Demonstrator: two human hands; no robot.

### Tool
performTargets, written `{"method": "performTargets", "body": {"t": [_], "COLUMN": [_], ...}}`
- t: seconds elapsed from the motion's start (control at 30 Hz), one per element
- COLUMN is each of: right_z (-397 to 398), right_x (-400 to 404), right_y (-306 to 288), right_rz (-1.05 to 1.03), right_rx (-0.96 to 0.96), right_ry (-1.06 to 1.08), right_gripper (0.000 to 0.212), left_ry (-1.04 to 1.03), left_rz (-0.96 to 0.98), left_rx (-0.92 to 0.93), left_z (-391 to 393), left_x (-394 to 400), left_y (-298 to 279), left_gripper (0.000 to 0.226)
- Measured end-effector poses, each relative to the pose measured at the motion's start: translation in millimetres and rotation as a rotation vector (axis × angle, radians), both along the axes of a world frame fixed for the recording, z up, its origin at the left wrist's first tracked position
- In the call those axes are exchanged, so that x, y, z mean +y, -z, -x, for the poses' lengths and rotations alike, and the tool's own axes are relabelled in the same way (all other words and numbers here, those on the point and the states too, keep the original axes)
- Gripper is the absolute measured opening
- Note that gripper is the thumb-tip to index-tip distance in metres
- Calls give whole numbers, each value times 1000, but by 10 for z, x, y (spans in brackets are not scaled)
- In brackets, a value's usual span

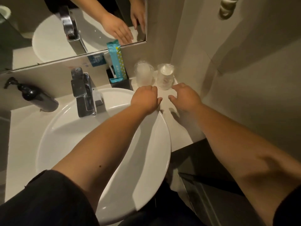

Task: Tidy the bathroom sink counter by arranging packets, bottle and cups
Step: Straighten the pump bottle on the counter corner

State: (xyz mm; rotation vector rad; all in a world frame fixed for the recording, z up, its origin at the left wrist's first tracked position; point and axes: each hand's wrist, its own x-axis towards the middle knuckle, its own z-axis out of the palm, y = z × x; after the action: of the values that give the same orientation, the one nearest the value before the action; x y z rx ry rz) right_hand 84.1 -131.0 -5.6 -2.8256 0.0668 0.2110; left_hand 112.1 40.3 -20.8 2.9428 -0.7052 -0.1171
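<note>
Left hand [145, 99], right hand [185, 99] (both empty), cups [154, 75]

- Two bare forearms, uncovered from elbow to wrist.
- Dark, near-black sleeve [48, 198] on left arm, pushed up to the elbow, loose and creased, cuff edge showing.
- Sliver of dark sleeve [288, 209] on right arm at near right corner.
- Small dark mole on left forearm.
- Left hand [145, 99] and right hand [185, 98] bare: no rings, watch or gloves.
</note>
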Motion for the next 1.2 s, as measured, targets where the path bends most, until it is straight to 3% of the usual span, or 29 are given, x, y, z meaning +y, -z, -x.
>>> {"method": "performTargets", "body": {"t": [0.63,0.83,1.2], "right_z": [872,1219,1437], "right_x": [618,935,1926], "right_y": [-346,-355,-369], "right_rz": [98,86,2], "right_rx": [-24,-58,-42], "right_ry": [-338,-487,-718], "right_gripper": [56,57,55], "left_ry": [-244,-416,-701], "left_rz": [-142,-152,-207], "left_rx": [-126,-148,-109], "left_z": [1362,1959,2527], "left_x": [669,892,1857], "left_y": [-253,-321,-460], "left_gripper": [48,38,41]}}
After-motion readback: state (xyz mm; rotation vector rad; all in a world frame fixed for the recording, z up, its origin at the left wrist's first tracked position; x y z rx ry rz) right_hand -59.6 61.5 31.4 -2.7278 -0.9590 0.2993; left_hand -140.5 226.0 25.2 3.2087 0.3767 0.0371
